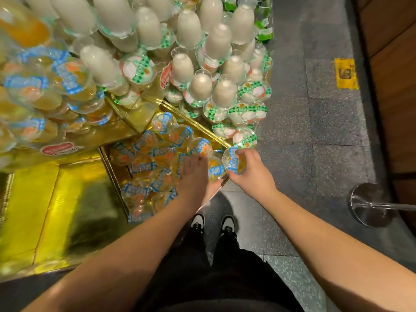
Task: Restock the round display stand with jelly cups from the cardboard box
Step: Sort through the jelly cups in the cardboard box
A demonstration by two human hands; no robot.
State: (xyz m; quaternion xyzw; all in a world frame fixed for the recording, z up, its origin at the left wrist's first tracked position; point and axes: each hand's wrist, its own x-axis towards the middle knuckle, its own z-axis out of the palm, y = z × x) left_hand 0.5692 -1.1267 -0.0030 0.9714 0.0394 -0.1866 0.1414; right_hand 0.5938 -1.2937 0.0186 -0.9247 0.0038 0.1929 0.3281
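Note:
A gold display stand (74,199) fills the left of the head view. Its lowest section holds several orange jelly cups with blue lids (144,154). My left hand (193,174) reaches over that section and holds one blue-lidded cup (216,171) at its right edge, fingers under it. My right hand (249,167) grips another blue-lidded orange cup (233,161) just beside it. White jelly cups with green lids (245,111) are stacked on the tiers above and to the right. No cardboard box is in view.
Stacks of orange cups (40,86) crowd the upper left tiers. Grey stone floor (315,136) lies to the right, with a yellow sticker (345,74) and a metal post base (371,203). My shoes (213,224) stand close to the stand's edge.

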